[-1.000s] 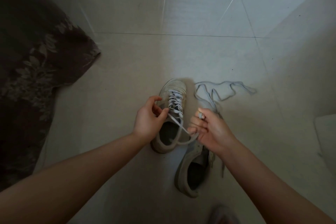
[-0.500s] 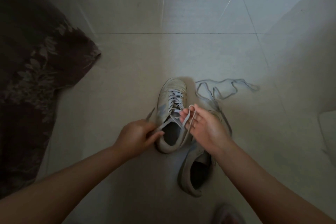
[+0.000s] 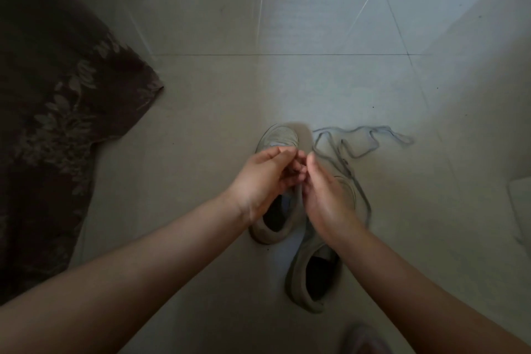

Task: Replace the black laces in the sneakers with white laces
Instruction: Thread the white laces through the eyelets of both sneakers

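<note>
Lacing or tying on the pale low-top sneaker nearest the middle (image 3: 275, 138), judging by both hands meeting over its tongue area. Left hand (image 3: 258, 181) curled, fingertips drawn together above the eyelets; right hand (image 3: 324, 195) curled likewise, thumb and fingers touching those of the left. Probably pinching lace ends between them, though no lace visible inside either grip, so cannot tell for certain. Second pale sneaker (image 3: 313, 273) lying just beside and nearer, heel opening up, apparently unlaced. Loose grey-looking lace (image 3: 362, 141) strewn on the tiled floor (image 3: 330, 86) beyond the right hand, one strand trailing past the second sneaker; colour hard to judge in dim light.

Next, likely: finishing the knot or last crossing here, then reaching for the loose lace and the second sneaker. Needs even tension on both ends and a steady shoe.

Room: bare tile ahead and to the right, plenty for spreading laces. Dark floral-patterned fabric (image 3: 57, 112) edging in at left, well apart from the shoes. Pale flat object (image 3: 520, 204) at the right border, unidentifiable.
</note>
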